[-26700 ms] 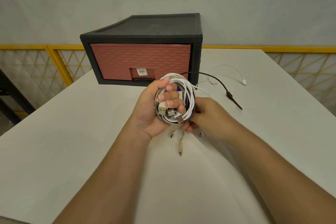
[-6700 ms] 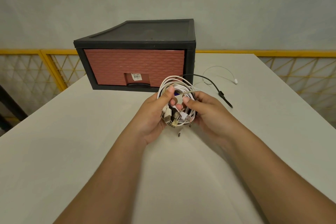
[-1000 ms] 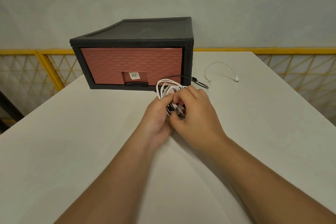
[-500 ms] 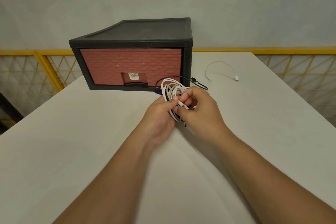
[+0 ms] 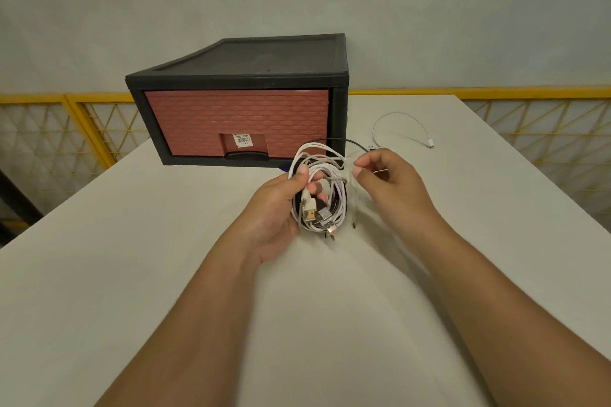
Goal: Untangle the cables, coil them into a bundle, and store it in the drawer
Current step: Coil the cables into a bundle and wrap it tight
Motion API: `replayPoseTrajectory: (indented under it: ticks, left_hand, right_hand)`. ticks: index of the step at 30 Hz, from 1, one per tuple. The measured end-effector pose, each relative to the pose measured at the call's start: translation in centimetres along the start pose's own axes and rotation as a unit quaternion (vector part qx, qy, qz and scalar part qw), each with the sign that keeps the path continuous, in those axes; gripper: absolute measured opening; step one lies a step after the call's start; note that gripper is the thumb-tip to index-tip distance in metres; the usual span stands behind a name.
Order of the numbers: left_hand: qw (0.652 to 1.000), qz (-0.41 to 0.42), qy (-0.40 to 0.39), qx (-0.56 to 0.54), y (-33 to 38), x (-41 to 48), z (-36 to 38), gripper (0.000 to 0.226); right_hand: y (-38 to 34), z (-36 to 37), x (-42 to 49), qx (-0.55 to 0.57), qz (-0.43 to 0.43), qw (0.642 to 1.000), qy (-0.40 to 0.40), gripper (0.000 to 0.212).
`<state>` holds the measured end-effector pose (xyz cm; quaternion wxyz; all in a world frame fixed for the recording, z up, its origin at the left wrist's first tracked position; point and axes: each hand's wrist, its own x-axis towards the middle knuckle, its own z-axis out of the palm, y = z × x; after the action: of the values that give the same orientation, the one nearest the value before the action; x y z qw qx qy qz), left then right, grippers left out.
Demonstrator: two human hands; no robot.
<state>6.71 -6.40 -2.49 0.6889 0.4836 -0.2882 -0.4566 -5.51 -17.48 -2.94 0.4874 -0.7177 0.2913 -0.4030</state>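
A coil of white, grey and black cables [image 5: 325,188] with USB plugs at its lower edge is held upright above the white table [image 5: 132,274]. My left hand [image 5: 277,208] grips the coil, thumb over the top loops. My right hand [image 5: 390,185] pinches a thin white strand beside the coil, and the strand's free end dangles below. Behind stands the black drawer unit [image 5: 251,76] with its brick-red drawer front [image 5: 231,119] closed. A loose white cable [image 5: 401,124] lies curved on the table to the right of the unit.
A yellow mesh railing [image 5: 66,129] runs behind the table on both sides, below a plain grey wall. The table's edges fall away at the left and right.
My right hand has come off the coil and moved right, drawing a thin white strand out. The plugs at the coil's lower edge now show.
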Motion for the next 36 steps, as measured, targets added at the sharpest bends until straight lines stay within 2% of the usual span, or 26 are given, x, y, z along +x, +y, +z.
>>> replayPoseTrajectory:
  ticks: [6, 11, 15, 18, 21, 27, 29, 33, 36]
  left_hand:
    - [0.999, -0.029, -0.001, 0.026, 0.1, -0.4, 0.1, 0.038]
    - [0.997, -0.043, -0.024, 0.063, 0.0, -0.6, 0.1, 0.036]
    - [0.995, -0.048, -0.036, 0.078, 0.0, -0.7, 0.1, 0.039]
    - [0.994, -0.044, -0.036, 0.089, 0.1, -0.7, -0.1, 0.038]
    - [0.994, -0.043, -0.030, 0.093, 0.1, -0.7, -0.2, 0.036]
    - [0.993, -0.032, 0.020, 0.110, 0.0, -0.3, -0.4, 0.030]
    - [0.993, -0.025, 0.035, 0.114, 0.0, -0.3, -0.4, 0.030]
    - [0.995, -0.002, 0.060, 0.081, 0.5, -0.4, -0.5, 0.031]
    - [0.995, 0.010, 0.073, 0.066, 0.8, -0.4, -0.7, 0.032]
  right_hand:
    - [0.7, 0.3, 0.2, -0.048, -0.011, 0.998, -0.037, 0.011]
    - [0.2, 0.3, 0.1, -0.096, -0.060, 0.993, -0.032, 0.022]
    - [0.2, -0.1, 0.3, -0.155, -0.090, 0.982, -0.063, 0.030]
    - [0.5, -0.4, 0.4, -0.218, -0.107, 0.967, -0.079, 0.025]
    - [0.5, -0.7, 0.6, -0.235, -0.119, 0.963, -0.056, 0.014]
    - [-0.6, -1.6, 0.6, -0.196, -0.071, 0.975, -0.075, 0.024]
    - [-0.8, -2.0, 0.7, -0.250, -0.089, 0.961, -0.079, 0.028]
    - [-0.7, -2.5, 0.7, -0.385, -0.090, 0.913, -0.104, 0.023]
    - [-0.4, -2.7, 0.8, -0.348, -0.037, 0.934, -0.073, 0.030]
